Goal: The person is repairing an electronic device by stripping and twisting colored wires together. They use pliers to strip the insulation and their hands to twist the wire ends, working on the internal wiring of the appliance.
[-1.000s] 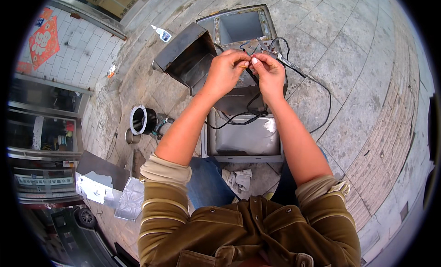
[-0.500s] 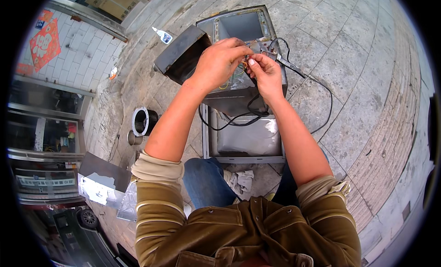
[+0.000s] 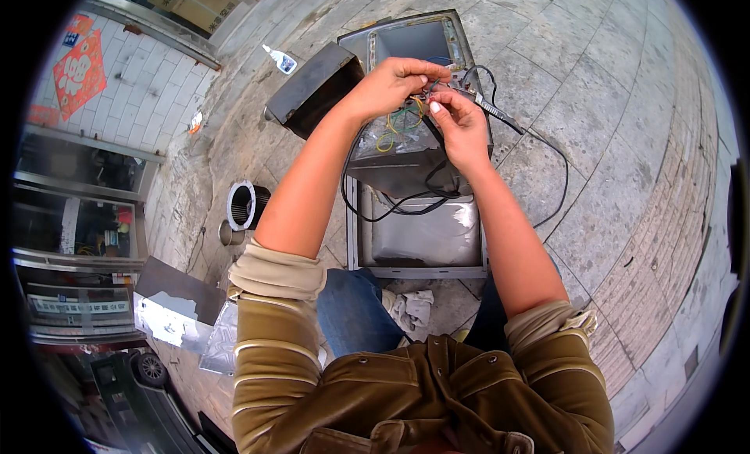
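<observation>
Thin coloured wires [image 3: 397,126], yellow and green among them, come out over a dark metal appliance housing [image 3: 398,159] on the ground in front of me. My left hand [image 3: 400,82] pinches wire ends above the housing. Close beside it, my right hand [image 3: 457,119] has thumb and forefinger closed on the same bunch of wires. The exact ends between the fingertips are too small to make out. A thick black cable [image 3: 418,209] loops down the housing's near side. Another cord with a ribbed sleeve [image 3: 500,114] runs out to the right.
An open dark metal box [image 3: 319,87] lies left of the housing. Below sits a grey metal frame panel [image 3: 422,234]. Further left are a round fan wheel [image 3: 245,205], a small metal ring [image 3: 228,234] and metal sheets [image 3: 168,313]. A white bottle [image 3: 281,60] lies on the paving.
My left hand has shifted slightly up and right, with its fingers extended further over the wires. More of the yellow and green wires now shows below it. My right hand stays close by.
</observation>
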`<action>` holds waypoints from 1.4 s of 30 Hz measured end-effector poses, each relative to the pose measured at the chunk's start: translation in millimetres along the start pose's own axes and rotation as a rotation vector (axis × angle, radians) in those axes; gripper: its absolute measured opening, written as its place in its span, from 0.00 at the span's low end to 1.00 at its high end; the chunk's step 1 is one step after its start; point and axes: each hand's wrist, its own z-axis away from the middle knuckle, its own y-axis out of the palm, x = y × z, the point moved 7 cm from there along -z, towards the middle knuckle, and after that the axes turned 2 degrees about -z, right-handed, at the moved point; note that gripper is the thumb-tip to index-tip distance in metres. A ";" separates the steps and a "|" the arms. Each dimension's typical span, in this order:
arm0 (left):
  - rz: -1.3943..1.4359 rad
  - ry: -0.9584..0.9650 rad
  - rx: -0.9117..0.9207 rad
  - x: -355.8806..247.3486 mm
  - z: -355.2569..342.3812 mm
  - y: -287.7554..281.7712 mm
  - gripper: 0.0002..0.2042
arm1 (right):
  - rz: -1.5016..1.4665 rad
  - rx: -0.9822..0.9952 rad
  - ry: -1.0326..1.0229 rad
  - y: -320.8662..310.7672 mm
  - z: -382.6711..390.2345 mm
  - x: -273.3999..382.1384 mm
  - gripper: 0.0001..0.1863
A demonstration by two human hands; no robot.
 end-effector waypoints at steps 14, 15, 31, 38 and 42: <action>-0.046 -0.018 -0.123 -10.7 -14.3 -5.3 0.19 | 0.257 -0.055 -0.100 -1.6 -0.6 5.9 0.04; -0.084 0.028 -0.121 -13.8 -12.1 -5.3 0.19 | 0.229 -0.011 -0.071 -0.8 -1.8 1.9 0.04; -0.983 0.522 -0.213 -62.1 34.7 2.5 0.10 | 0.131 0.074 0.023 4.0 -3.5 2.1 0.05; -1.054 0.550 -0.160 -61.4 36.6 8.3 0.08 | 0.047 0.110 0.111 4.7 -3.5 -1.8 0.08; -1.152 0.589 -0.161 -61.0 40.6 9.7 0.07 | 0.071 0.121 0.072 5.2 -6.1 0.0 0.06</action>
